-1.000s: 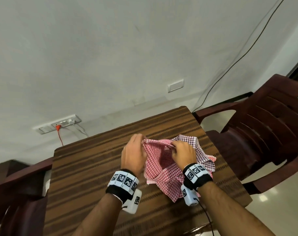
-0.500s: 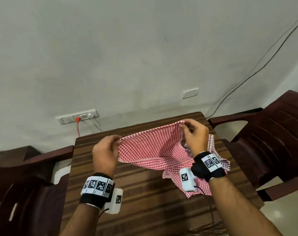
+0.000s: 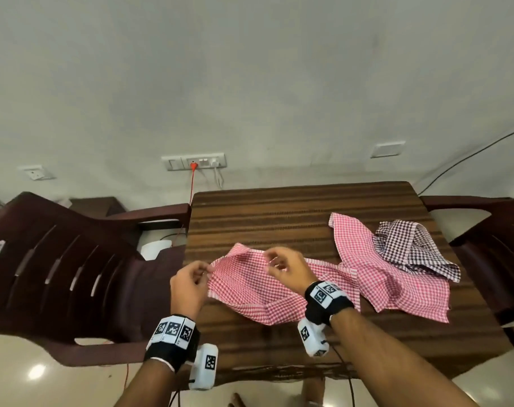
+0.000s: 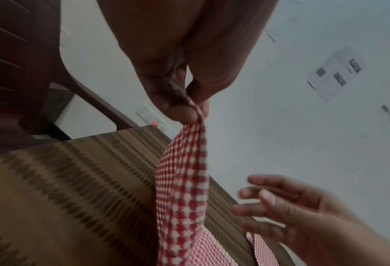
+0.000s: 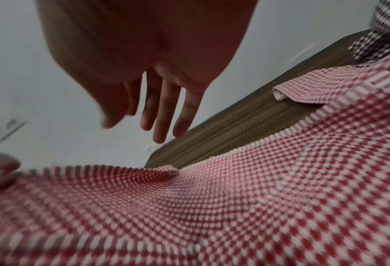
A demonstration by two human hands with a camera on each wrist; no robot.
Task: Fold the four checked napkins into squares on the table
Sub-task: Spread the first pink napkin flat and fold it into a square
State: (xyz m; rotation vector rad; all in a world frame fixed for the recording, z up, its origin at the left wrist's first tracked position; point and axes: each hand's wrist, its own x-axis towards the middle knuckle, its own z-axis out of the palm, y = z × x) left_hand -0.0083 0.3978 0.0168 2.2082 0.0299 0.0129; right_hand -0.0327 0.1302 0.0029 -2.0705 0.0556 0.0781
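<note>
A red checked napkin (image 3: 250,292) lies partly spread on the near half of the brown striped table (image 3: 279,218). My left hand (image 3: 204,270) pinches its left corner between thumb and fingers, and the left wrist view shows that pinch on the napkin (image 4: 182,180) closely. My right hand (image 3: 275,261) hovers over the napkin's far edge with fingers loose and holding nothing; its fingers (image 5: 162,115) hang straight above the cloth (image 5: 212,207). At the right lies a second red checked napkin (image 3: 396,283) with a dark checked napkin (image 3: 408,245) crumpled on top.
Dark plastic chairs stand on both sides of the table, one at the left (image 3: 59,259) and one at the right (image 3: 499,245). A wall (image 3: 250,83) with sockets (image 3: 194,161) and a red cable is behind. The table's far half is bare.
The napkin, held stretched in the air between both hands, has moved left off the pile and down onto the table. My right hand has let go of its corner.
</note>
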